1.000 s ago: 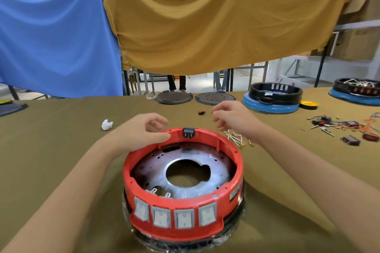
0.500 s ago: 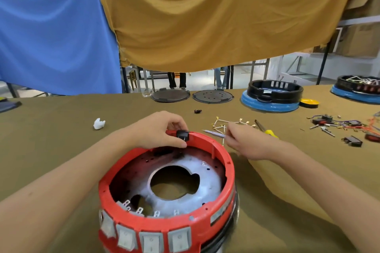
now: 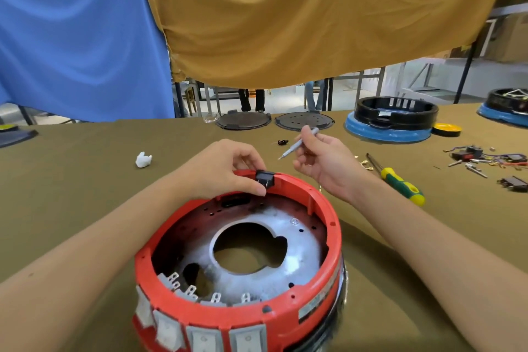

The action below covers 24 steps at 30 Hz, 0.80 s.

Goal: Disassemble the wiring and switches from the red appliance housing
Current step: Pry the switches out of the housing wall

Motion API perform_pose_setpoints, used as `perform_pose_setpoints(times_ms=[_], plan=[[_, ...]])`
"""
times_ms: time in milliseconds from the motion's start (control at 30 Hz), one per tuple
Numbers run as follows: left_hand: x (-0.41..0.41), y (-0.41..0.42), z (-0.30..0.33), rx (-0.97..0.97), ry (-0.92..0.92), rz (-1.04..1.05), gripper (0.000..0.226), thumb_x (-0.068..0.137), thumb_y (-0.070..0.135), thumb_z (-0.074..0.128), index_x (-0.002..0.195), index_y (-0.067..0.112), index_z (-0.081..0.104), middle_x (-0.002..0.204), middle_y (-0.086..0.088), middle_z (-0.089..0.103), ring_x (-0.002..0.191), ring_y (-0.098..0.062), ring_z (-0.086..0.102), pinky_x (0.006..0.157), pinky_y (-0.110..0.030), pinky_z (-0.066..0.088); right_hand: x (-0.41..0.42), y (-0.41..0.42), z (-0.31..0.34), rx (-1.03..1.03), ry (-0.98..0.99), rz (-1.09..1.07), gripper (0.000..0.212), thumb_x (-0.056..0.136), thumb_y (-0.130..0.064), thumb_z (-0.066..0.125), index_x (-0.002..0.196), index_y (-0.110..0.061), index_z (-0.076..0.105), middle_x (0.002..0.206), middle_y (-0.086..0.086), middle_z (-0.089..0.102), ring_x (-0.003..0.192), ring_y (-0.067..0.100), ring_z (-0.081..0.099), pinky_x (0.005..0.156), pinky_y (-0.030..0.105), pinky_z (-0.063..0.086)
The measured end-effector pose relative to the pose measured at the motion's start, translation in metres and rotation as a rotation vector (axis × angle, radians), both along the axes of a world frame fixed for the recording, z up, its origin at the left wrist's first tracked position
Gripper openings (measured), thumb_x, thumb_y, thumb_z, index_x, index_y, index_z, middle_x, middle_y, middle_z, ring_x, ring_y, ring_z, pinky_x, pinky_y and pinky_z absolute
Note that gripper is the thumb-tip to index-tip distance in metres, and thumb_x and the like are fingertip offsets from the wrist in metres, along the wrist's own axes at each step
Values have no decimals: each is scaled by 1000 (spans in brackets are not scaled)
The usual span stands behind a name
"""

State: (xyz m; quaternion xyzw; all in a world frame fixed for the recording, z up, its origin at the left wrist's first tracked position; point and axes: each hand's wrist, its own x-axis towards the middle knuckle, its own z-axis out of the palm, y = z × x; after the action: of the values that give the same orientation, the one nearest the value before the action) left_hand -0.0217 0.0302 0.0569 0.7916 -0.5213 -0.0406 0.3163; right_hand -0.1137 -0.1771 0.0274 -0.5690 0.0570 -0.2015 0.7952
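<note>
The round red housing stands on the table in front of me, open side up, with a grey metal plate inside. Several grey rocker switches line its near wall. A small black switch sits in the far rim. My left hand pinches that black switch between thumb and fingers. My right hand, just right of the far rim, holds a thin grey tool raised above the table, its tip pointing down and left.
A green-and-yellow screwdriver lies right of the housing. Removed wires and switches are scattered at far right. Two dark round plates, a black-and-blue housing, a yellow disc and a white scrap lie further back.
My right hand has picked the thin grey tool up from the table and raised it. My left hand moved from the rim onto the black switch. The housing now sits nearer and lower in view.
</note>
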Motion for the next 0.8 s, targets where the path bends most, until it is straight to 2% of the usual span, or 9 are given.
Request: perform_pose_setpoints(times_ms=[100, 233, 333, 433, 533, 667, 733, 800], plan=[[-2, 1, 2, -16, 14, -13, 28, 68, 29, 91, 90, 26, 74, 87, 6, 75, 85, -18, 68, 89, -48, 54, -2, 9, -9, -304, 78, -82, 30, 105, -32, 48, 90, -9, 58, 63, 2, 59, 55, 13, 54, 57, 26, 51], [-5, 1, 3, -22, 41, -57, 29, 68, 26, 92, 91, 24, 74, 88, 6, 75, 86, -18, 69, 91, -49, 53, -5, 25, -12, -491, 74, -81, 29, 107, -27, 44, 92, -6, 56, 60, 0, 61, 49, 7, 54, 52, 18, 46], [-7, 1, 3, -21, 52, -72, 28, 68, 25, 91, 91, 23, 75, 89, 7, 75, 86, -15, 69, 90, -41, 55, -7, 30, -10, -442, 90, -80, 30, 107, -28, 43, 92, -6, 56, 54, -3, 61, 46, 6, 52, 48, 16, 44], [-8, 1, 3, -24, 53, -83, 28, 68, 25, 91, 91, 23, 75, 88, 8, 75, 83, -11, 68, 85, -32, 54, -10, 30, -11, -376, 128, -49, 30, 107, -31, 44, 91, -8, 56, 56, -3, 60, 50, 10, 51, 52, 20, 43], [-9, 1, 3, -22, 53, -88, 28, 68, 26, 91, 91, 24, 75, 89, 9, 75, 84, -10, 68, 83, -30, 53, -13, 30, -10, -321, 161, 2, 29, 106, -31, 45, 90, -9, 54, 56, -1, 60, 49, 11, 51, 53, 22, 43], [-12, 1, 3, -20, 50, -96, 29, 68, 25, 92, 91, 23, 75, 89, 9, 75, 85, -11, 68, 81, -30, 53, -11, 32, -6, -256, 293, 47, 39, 106, -28, 47, 73, -8, 51, 45, -2, 54, 36, 7, 46, 42, 18, 42], [-13, 0, 2, -22, 50, -107, 29, 67, 23, 92, 90, 22, 74, 88, 10, 74, 83, -11, 67, 77, -25, 53, -9, 31, -4, -201, 382, 81, 40, 104, -27, 51, 69, -9, 51, 44, -1, 52, 36, 8, 44, 44, 19, 40], [-14, 0, 2, -21, 55, -118, 29, 67, 21, 92, 90, 22, 74, 86, 11, 74, 82, -11, 68, 75, -22, 52, -6, 30, -4, -136, 464, 119, 34, 103, -26, 54, 76, -5, 55, 55, 3, 54, 45, 12, 47, 53, 21, 44]])
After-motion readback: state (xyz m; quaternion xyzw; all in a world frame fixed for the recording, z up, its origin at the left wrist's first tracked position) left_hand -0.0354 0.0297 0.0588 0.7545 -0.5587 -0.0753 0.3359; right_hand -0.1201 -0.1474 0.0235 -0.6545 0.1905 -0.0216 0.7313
